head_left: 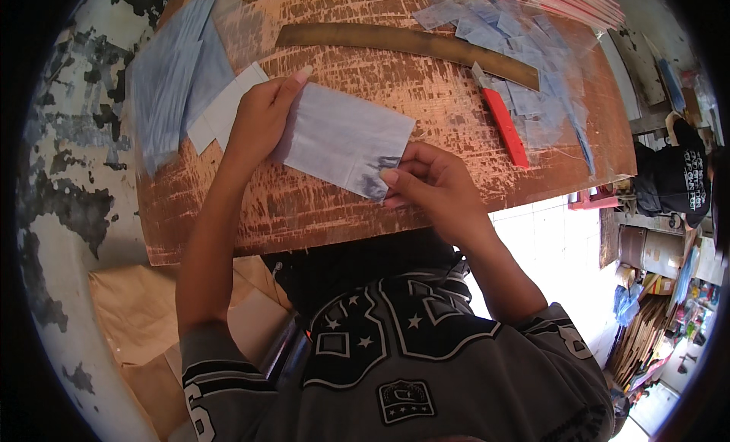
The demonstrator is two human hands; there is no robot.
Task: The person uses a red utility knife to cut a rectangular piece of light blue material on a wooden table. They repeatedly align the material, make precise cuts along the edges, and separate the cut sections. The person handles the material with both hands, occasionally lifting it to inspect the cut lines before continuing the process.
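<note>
A pale blue-grey, roughly rectangular sheet (346, 134) is held tilted between my two hands, above the worn wooden table. My left hand (262, 119) grips its left end, thumb stretched along the upper corner. At the lower right corner, my right hand (437, 187) pinches it, thumb in front and fingers behind. Dark finger shapes show faintly through the thin material there. Partly under my left hand lies a white card (224, 111) with thin lines on it.
Stacked bluish sheets (171, 84) lie at the table's left. A long flat strip (403, 42) crosses the far side. A red-handled cutter (506, 130) rests at the right, blade exposed, beside scattered bluish pieces (525, 46). Pink sticks (574, 1) lie at the far right. The table's near edge (319, 248) is close to my body.
</note>
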